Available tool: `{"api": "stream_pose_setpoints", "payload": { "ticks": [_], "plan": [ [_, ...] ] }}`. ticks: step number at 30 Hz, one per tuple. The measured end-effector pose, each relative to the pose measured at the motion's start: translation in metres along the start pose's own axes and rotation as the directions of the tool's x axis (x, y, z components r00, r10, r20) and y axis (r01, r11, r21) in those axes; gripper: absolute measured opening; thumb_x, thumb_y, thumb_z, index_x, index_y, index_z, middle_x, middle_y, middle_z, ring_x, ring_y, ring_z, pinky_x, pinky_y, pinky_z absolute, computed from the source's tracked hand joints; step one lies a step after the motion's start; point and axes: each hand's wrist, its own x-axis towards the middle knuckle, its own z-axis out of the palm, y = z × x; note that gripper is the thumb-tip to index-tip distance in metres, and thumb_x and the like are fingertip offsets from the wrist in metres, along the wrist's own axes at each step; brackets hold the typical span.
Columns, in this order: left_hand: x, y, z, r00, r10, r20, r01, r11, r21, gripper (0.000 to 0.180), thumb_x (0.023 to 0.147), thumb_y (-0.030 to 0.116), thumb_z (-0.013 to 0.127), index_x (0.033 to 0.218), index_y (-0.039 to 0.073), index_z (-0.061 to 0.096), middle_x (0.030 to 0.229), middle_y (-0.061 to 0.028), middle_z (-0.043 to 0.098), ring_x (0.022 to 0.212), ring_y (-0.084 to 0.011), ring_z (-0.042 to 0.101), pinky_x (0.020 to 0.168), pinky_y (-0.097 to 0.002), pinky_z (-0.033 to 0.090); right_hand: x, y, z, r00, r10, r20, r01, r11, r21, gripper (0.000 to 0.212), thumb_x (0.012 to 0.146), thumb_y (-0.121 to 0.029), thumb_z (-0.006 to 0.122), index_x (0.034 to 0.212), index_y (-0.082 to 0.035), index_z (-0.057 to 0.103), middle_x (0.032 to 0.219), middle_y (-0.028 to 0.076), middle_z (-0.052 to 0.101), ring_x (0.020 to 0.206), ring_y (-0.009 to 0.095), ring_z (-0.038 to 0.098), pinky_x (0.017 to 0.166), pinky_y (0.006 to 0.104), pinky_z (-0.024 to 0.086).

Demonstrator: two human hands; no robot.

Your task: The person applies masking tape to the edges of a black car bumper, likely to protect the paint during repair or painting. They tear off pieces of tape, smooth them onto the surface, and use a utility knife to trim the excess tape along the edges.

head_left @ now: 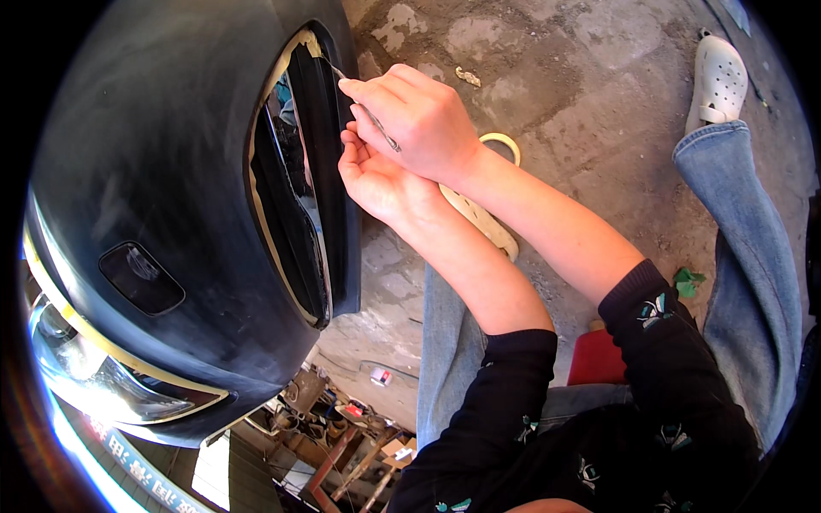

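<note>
My right hand (419, 120) is closed in a pinch on a slender metal pick (378, 130) with a patterned handle. The thin end of the pick reaches the top corner of a long opening in a matte black car body panel (171, 128). Pale masking tape (254, 184) runs along the opening's edge. Directly below the right hand, my left hand (376, 178) lies palm up, its fingers loosely bent and apart, with nothing seen in it. It touches or nearly touches the right wrist. Dark trim strips (286, 214) show inside the opening.
A headlight (111, 376) edged with yellow tape sits at the lower left. Beneath my arms, a yellow tape ring (505, 141) is partly hidden near a cream clog (479, 221). Clutter with wooden pieces (351, 462) lies low in view. A red seat (596, 359) is under me.
</note>
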Motion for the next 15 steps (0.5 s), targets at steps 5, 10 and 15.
{"api": "stream_pose_setpoints", "payload": {
  "ticks": [5, 10, 15],
  "plan": [
    [0.0027, 0.0014, -0.0025, 0.999, -0.049, 0.004, 0.049, 0.998, -0.044, 0.015, 0.096, 0.014, 0.043, 0.096, 0.007, 0.057, 0.109, -0.0084, 0.065, 0.107, -0.0229, 0.061, 0.095, -0.0411, 0.050, 0.0019, -0.0006, 0.0009, 0.999, -0.011, -0.034, 0.011, 1.000, -0.003, 0.029, 0.076, -0.002, 0.072, 0.104, -0.005, 0.067, 0.073, 0.003, 0.064, 0.067, 0.019, 0.061, 0.054, 0.0304, 0.052],
    [0.0026, 0.0019, -0.0034, 0.998, -0.064, 0.027, 0.066, 0.996, -0.059, 0.015, 0.096, 0.015, 0.043, 0.096, 0.008, 0.056, 0.111, -0.0090, 0.065, 0.108, -0.0234, 0.061, 0.095, -0.0415, 0.050, 0.0024, -0.0009, -0.0014, 1.000, 0.001, -0.025, -0.001, 1.000, -0.026, 0.029, 0.076, -0.002, 0.073, 0.105, -0.006, 0.068, 0.075, 0.003, 0.066, 0.068, 0.019, 0.062, 0.055, 0.0298, 0.052],
    [0.0021, -0.0001, -0.0061, 0.998, -0.056, 0.010, 0.057, 0.997, -0.051, 0.016, 0.096, 0.015, 0.042, 0.096, 0.008, 0.056, 0.113, -0.0091, 0.064, 0.109, -0.0239, 0.060, 0.095, -0.0422, 0.049, 0.0012, 0.0012, -0.0004, 1.000, -0.015, -0.008, 0.014, 1.000, -0.024, 0.030, 0.075, -0.003, 0.073, 0.105, -0.006, 0.068, 0.079, 0.002, 0.067, 0.070, 0.019, 0.062, 0.056, 0.0297, 0.053]
  ]
}}
